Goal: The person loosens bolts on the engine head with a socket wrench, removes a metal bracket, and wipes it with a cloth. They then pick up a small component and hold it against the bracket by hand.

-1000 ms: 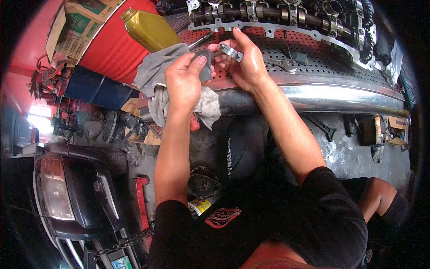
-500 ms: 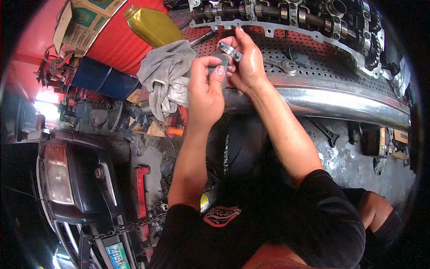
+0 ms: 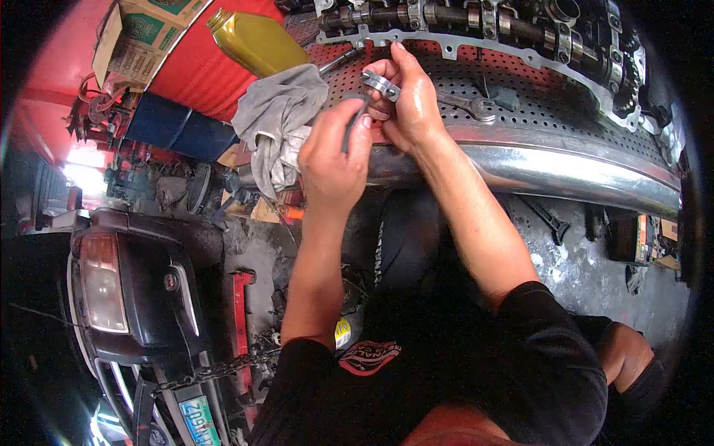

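In my right hand (image 3: 418,102) is a small silver camshaft bearing cap (image 3: 381,85), held between the fingers and palm with the thumb pointing up past it. My left hand (image 3: 332,157) pinches a thin, flat dark grey piece of sandpaper (image 3: 355,123) between thumb and fingers. That piece shows nearly edge-on, just below and left of the cap. Both hands are over the near edge of a perforated metal bench top (image 3: 454,128). A combination wrench (image 3: 476,108) lies just right of my right hand.
A cylinder head with camshafts (image 3: 513,28) spans the back of the bench. Grey rags (image 3: 279,111) and a gold oil bottle (image 3: 256,43) sit to the left. A thick metal tube (image 3: 550,165) runs along the bench front. A dark vehicle (image 3: 141,282) stands at lower left.
My left hand has shifted slightly down and left, away from the cap, and the sandpaper has turned from face-on to nearly edge-on. The cap is tilted slightly differently in my right hand.
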Demonstrator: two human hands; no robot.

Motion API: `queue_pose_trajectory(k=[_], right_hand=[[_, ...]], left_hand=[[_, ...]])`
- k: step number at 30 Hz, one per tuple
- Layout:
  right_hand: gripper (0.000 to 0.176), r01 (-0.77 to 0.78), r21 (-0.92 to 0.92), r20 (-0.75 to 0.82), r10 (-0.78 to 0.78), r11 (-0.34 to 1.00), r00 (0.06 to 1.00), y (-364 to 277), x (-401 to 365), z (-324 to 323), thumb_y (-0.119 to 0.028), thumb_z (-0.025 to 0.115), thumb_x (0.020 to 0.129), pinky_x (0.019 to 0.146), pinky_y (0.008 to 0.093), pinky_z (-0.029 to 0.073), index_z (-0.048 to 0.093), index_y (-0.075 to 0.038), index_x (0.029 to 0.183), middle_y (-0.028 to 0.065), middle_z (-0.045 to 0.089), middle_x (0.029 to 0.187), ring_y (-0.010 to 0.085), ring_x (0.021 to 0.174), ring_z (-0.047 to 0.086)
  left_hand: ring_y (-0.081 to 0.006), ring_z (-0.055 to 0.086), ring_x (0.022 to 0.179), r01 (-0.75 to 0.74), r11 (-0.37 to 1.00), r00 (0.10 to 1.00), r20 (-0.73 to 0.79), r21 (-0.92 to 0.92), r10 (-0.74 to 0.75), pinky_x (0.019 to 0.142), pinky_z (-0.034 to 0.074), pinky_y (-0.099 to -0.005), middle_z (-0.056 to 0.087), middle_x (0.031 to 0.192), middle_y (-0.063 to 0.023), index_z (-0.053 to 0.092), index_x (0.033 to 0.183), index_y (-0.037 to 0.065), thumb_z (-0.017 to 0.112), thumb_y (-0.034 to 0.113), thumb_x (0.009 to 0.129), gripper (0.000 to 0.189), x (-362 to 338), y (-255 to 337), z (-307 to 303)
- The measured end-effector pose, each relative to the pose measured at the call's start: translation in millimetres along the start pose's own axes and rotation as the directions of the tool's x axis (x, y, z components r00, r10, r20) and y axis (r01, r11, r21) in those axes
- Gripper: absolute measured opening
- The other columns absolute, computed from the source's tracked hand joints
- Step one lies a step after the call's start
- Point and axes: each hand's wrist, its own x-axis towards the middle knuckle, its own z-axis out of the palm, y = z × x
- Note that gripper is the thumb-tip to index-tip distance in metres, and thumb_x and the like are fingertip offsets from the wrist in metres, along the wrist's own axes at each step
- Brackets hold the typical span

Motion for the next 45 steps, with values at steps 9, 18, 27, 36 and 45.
queue_pose_trajectory(k=[9, 18, 27, 36, 45], right_hand=[[0.050, 0.115, -0.166, -0.069, -0.128, 0.979, 0.989, 1.4, -5.2, 9.8, -0.044, 0.040, 0.100, 0.069, 0.0288, 0.045, 0.062, -0.003, 0.080, 0.0066, 0.063, 0.075, 0.0150, 0.068, 0.055], [0.054, 0.137, -0.239, -0.034, -0.149, 0.961, 0.988, 0.9, -11.7, 9.8, -0.045, 0.038, 0.099, 0.076, 0.0286, 0.046, 0.064, 0.000, 0.084, 0.0091, 0.066, 0.080, 0.0157, 0.073, 0.058], [0.052, 0.188, -0.251, -0.056, -0.208, 0.950, 0.977, 4.7, -8.6, 5.5, -0.043, 0.040, 0.100, 0.075, 0.0310, 0.048, 0.063, 0.000, 0.081, 0.0129, 0.067, 0.078, 0.0182, 0.072, 0.061], [0.052, 0.144, -0.297, -0.098, -0.181, 0.944, 0.979, 5.3, -6.2, 3.1, -0.039, 0.038, 0.102, 0.076, 0.0296, 0.046, 0.064, 0.001, 0.081, 0.0108, 0.067, 0.077, 0.0169, 0.071, 0.058], [0.051, 0.116, -0.105, -0.103, -0.127, 0.988, 0.987, 0.5, -9.2, 4.4, -0.036, 0.036, 0.102, 0.072, 0.0285, 0.045, 0.063, 0.001, 0.079, 0.0101, 0.065, 0.074, 0.0163, 0.070, 0.058]], left_hand=[[-0.0243, 0.068, 0.083, -0.139, 0.990, 0.990, -0.017, 0.040, 0.139, 0.073, 0.054, -0.0312, 0.069, 0.094, -0.0161, 0.069, 0.106, -0.001, 0.068, -0.007, 0.081, 0.026, 4.1, -11.2, 22.1], [-0.0194, 0.066, 0.080, -0.052, 0.991, 0.999, -0.011, -0.123, 0.051, 0.071, 0.052, -0.0296, 0.068, 0.092, -0.0137, 0.069, 0.107, -0.001, 0.066, -0.005, 0.083, 0.025, 0.0, -9.7, 20.0], [-0.0189, 0.064, 0.074, -0.018, 0.994, 1.000, -0.013, -0.111, 0.017, 0.067, 0.050, -0.0299, 0.065, 0.088, -0.0124, 0.068, 0.107, 0.000, 0.065, -0.006, 0.083, 0.025, -7.2, -13.5, 27.3], [-0.0307, 0.062, 0.074, -0.314, 0.900, 0.942, -0.023, 0.303, 0.336, 0.063, 0.050, -0.0376, 0.063, 0.087, -0.0151, 0.066, 0.111, 0.002, 0.067, -0.006, 0.078, 0.034, 0.2, -20.6, 32.2], [-0.0149, 0.061, 0.073, 0.293, 0.855, 0.956, 0.153, -0.428, -0.251, 0.061, 0.047, -0.0304, 0.066, 0.084, -0.0097, 0.069, 0.105, -0.001, 0.062, -0.004, 0.088, 0.019, -0.5, -9.9, 29.5]])
